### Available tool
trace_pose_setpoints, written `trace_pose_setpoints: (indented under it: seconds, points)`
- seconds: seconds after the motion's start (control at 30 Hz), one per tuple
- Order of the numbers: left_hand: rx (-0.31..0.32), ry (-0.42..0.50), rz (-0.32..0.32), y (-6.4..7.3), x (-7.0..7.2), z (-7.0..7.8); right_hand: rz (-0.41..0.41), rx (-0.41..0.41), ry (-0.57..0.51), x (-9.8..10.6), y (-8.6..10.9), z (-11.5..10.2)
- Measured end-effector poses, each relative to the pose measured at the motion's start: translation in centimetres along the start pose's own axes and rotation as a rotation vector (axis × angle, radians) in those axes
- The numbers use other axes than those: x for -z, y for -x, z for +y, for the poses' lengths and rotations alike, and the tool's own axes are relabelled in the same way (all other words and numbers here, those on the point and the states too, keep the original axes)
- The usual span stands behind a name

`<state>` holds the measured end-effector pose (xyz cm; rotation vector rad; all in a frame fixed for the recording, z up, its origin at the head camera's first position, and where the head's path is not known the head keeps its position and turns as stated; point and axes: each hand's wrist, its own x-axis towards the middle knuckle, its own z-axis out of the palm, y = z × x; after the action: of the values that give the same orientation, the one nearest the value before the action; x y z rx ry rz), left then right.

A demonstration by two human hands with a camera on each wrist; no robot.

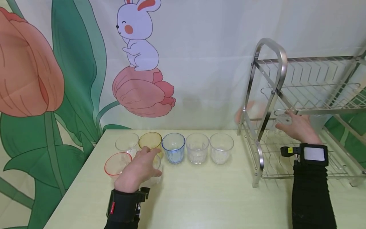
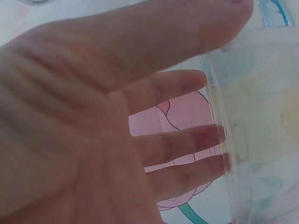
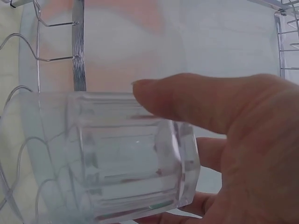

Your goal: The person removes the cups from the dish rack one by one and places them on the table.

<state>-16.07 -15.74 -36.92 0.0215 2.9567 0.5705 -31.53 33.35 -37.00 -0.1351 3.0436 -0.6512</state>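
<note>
In the head view my left hand (image 1: 138, 168) is over a clear glass (image 1: 157, 161) in the front row, thumb on its near side and fingers on the far side. The left wrist view shows the fingers nearly straight, their tips at the edge of the clear glass (image 2: 266, 121). Beside it stand a red-rimmed glass (image 1: 118, 162) and a yellow glass (image 1: 150, 140). My right hand (image 1: 300, 127) holds another clear glass (image 3: 126, 154) in the rack's lower tier, thumb and fingers near its thick base. That base faces up toward the hand and the mouth points away.
A two-tier metal dish rack (image 1: 278, 70) stands at the right, its upper shelf above my right hand. Along the table's back edge are a blue glass (image 1: 173, 149) and more clear glasses (image 1: 197, 149). A printed cloth (image 1: 206, 79) hangs behind.
</note>
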Motion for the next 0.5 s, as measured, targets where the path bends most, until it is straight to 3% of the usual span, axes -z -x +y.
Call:
trace_pose_setpoints:
  seconds: [0.5]
  points:
    - [-0.014,-0.068,0.023,-0.07,-0.22,0.14,-0.011,0.063,-0.001,0.60,0.58,0.29]
